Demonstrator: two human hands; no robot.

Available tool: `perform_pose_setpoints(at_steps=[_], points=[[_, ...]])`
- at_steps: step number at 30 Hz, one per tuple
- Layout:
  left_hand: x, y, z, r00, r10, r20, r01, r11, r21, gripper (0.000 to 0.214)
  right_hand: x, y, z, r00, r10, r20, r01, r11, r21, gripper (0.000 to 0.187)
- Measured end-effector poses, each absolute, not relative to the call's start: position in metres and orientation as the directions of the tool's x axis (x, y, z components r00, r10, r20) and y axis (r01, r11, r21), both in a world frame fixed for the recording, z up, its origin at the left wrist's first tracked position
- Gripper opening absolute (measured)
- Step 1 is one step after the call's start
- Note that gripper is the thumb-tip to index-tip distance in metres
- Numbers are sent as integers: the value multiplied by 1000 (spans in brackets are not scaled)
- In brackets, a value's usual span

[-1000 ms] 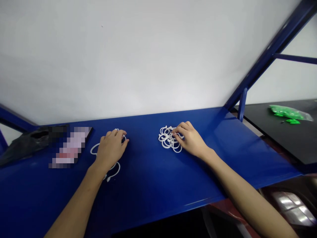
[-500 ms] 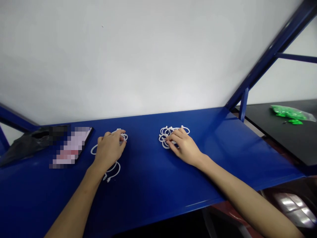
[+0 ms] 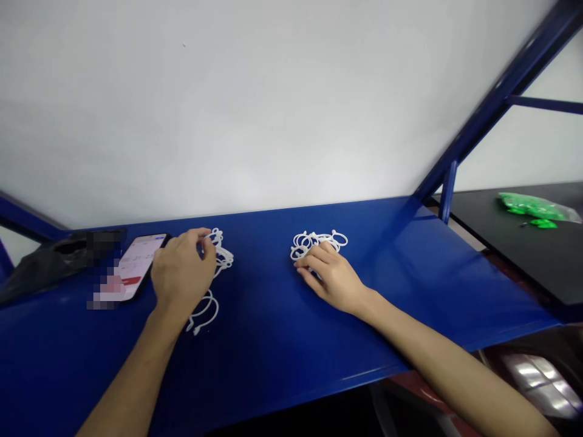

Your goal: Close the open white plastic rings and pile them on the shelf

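The left hand (image 3: 181, 272) pinches a few thin white plastic rings (image 3: 219, 254) between thumb and fingertips, lifting them slightly off the glossy blue counter (image 3: 282, 328); more open-ended loops (image 3: 204, 311) lie flat just below its wrist. The right hand (image 3: 328, 274) rests palm down, fingers loosely curled on the near edge of a tangled pile of white rings (image 3: 316, 241), gripping none that can be seen. A flat phone (image 3: 136, 264) with a lit screen lies left of the left hand, beside crumpled black plastic (image 3: 50, 262)
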State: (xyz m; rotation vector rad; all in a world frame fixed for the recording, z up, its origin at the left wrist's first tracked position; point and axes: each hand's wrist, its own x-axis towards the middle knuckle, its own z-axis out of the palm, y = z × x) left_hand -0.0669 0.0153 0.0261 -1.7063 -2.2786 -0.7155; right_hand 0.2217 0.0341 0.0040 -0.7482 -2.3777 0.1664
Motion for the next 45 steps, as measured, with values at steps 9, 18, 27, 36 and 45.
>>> perform_pose_setpoints(at_steps=[9,18,27,36,45], points=[[-60,13,32,-342,854,392,821,69,566,27,216,30,2,-671,508,540,432,860,-273,19],[-32,-1,31,-23,984,176,554,-134,822,34,192,9,-5,-629,560,539,385,827,-410,25],[-14,-5,26,105,993,54,567,-104,817,33,194,18,-14,-517,747,419,337,627,-702,9],[-16,-1,19,108,992,-65,645,-20,764,28,195,15,-8,-424,697,579,235,701,-673,13],[-23,-2,25,225,974,-35,734,-146,663,28,196,15,-3,-345,688,639,196,719,-667,8]])
